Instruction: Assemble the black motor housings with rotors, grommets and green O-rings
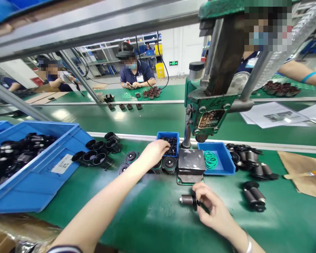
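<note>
My left hand (160, 150) reaches into a small blue bin (158, 134) filled with small black parts (171, 151). Its fingers are pinched together at the parts, and whatever lies between the tips is hidden. In my right hand (209, 203) is a dark cylindrical rotor (186, 199) with a black disc at one end; thumb and fingers grip the disc, and the rotor lies sideways just in front of the press. Round black housings (170, 163) stand beside the bin, some partly behind my left forearm. Between the hands is the metal press block (191, 161).
The green press (208, 116) rises above the block. A blue tray (221, 161) holds green rings (210, 160). More rotors (254, 196) lie at right. Black cups (98, 160) and a large blue crate (55, 130) stand at left. Co-workers (138, 72) sit across the line.
</note>
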`<state>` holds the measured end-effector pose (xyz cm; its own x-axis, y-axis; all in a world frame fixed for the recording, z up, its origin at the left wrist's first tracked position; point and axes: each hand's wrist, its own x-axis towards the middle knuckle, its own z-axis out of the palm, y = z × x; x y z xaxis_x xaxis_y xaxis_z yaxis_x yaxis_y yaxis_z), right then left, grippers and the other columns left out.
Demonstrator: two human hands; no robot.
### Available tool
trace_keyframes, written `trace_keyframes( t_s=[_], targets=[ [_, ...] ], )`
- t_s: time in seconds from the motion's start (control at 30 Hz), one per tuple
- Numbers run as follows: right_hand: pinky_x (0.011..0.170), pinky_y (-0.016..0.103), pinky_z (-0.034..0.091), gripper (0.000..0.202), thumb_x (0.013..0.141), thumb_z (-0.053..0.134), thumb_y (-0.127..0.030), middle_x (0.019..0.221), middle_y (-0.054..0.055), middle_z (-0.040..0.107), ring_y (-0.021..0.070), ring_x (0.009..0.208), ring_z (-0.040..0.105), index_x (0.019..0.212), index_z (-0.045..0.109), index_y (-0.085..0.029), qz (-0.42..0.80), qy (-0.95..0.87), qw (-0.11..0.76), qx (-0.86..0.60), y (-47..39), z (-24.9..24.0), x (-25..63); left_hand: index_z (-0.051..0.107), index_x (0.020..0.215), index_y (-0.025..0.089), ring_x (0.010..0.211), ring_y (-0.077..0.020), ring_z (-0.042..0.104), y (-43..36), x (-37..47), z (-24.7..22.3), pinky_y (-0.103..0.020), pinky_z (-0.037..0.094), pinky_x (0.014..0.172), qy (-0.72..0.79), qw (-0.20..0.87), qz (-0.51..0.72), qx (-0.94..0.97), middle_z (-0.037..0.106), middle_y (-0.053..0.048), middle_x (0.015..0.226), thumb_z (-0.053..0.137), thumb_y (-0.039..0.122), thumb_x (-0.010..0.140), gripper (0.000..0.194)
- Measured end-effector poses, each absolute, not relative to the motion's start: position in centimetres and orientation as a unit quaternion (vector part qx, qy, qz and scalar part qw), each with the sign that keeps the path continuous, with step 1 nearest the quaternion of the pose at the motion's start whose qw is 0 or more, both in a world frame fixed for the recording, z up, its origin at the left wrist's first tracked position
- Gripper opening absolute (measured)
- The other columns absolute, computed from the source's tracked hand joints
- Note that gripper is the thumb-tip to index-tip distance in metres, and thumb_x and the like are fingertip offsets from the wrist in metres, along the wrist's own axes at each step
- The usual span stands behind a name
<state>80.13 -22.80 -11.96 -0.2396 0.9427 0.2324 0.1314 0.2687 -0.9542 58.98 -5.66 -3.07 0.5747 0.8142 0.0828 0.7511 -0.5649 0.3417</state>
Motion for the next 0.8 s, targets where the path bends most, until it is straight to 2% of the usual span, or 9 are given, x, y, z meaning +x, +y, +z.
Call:
trace_keyframes(
  t_s=[0.13,0.27,0.37,0.47,0.53,0.6,0.7,0.8],
  targets=[
    [0.078,0.018,0.049,0.016,0.074,0.051,-0.008,0.099,0.005,0.049,0.0119,0.092,0.053,0.084,0.046,-0.020,0.457,-0.630,0.471,-0.415,-22.7,-12.5,80.2,0.070,0.092,0.014,0.098,-0.0233,0.065,-0.9,61.2,-5.3,-0.033,0.048,0.091,0.444,0.137,0.064,0.883,0.071,-0.010,0.098,0.062,0.008,0.081,0.015],
    [0.077,0.017,0.049,0.015,0.074,0.051,-0.009,0.097,0.005,0.050,0.0113,0.089,0.053,0.083,0.046,-0.020,0.449,-0.635,0.463,-0.426,-22.5,-12.4,80.1,0.067,0.088,0.012,0.095,-0.0211,0.065,-0.1,62.9,-6.9,-0.039,0.050,0.090,0.456,0.149,0.044,0.876,0.069,-0.008,0.096,0.063,0.014,0.086,0.006],
    [0.073,0.016,0.049,0.013,0.075,0.052,-0.010,0.094,0.005,0.051,0.0113,0.086,0.053,0.082,0.047,-0.020,0.432,-0.643,0.468,-0.426,-22.3,-12.2,80.2,0.065,0.085,0.012,0.092,-0.0200,0.065,-0.2,63.4,-6.3,-0.040,0.051,0.088,0.471,0.172,0.064,0.863,0.068,-0.007,0.094,0.067,0.019,0.084,0.008],
    [0.073,0.015,0.049,0.010,0.078,0.054,-0.013,0.092,0.005,0.051,0.0110,0.083,0.053,0.082,0.048,-0.019,0.416,-0.649,0.475,-0.425,-22.3,-12.4,80.6,0.062,0.076,0.013,0.086,-0.0217,0.065,-1.2,62.6,-4.2,-0.035,0.051,0.082,0.489,0.198,0.127,0.840,0.067,-0.008,0.084,0.069,0.012,0.077,0.007],
    [0.075,0.016,0.050,0.008,0.079,0.056,-0.017,0.093,0.005,0.050,0.0116,0.085,0.053,0.083,0.048,-0.019,0.405,-0.639,0.491,-0.432,-22.3,-12.6,80.9,0.060,0.082,0.014,0.079,-0.0185,0.065,-3.2,61.5,-2.7,-0.031,0.052,0.075,0.496,0.215,0.178,0.822,0.066,-0.005,0.079,0.064,0.017,0.081,0.005],
    [0.076,0.017,0.050,0.009,0.080,0.057,-0.020,0.095,0.006,0.050,0.0121,0.087,0.054,0.084,0.049,-0.020,0.396,-0.624,0.510,-0.440,-22.2,-12.8,81.2,0.057,0.086,0.015,0.072,-0.0141,0.064,-6.5,60.2,-1.8,-0.027,0.052,0.069,0.481,0.304,0.269,0.777,0.064,-0.002,0.079,0.061,0.025,0.085,0.011],
    [0.073,0.017,0.049,0.010,0.081,0.059,-0.022,0.096,0.005,0.051,0.0117,0.085,0.055,0.085,0.050,-0.021,0.391,-0.607,0.533,-0.441,-22.0,-12.6,81.3,0.049,0.069,0.015,0.067,-0.0096,0.062,-12.5,58.6,-2.1,-0.024,0.052,0.068,0.395,0.577,0.435,0.567,0.063,-0.001,0.082,0.071,0.026,0.078,0.027],
    [0.067,0.017,0.048,0.012,0.081,0.060,-0.023,0.095,0.005,0.051,0.0112,0.079,0.054,0.085,0.049,-0.021,0.409,-0.593,0.549,-0.423,-22.0,-11.9,80.9,0.049,0.066,0.014,0.065,-0.0068,0.060,-17.2,57.9,-4.2,-0.020,0.050,0.064,0.355,0.727,0.460,0.365,0.063,0.000,0.078,0.078,0.023,0.074,0.031]
  ],
)
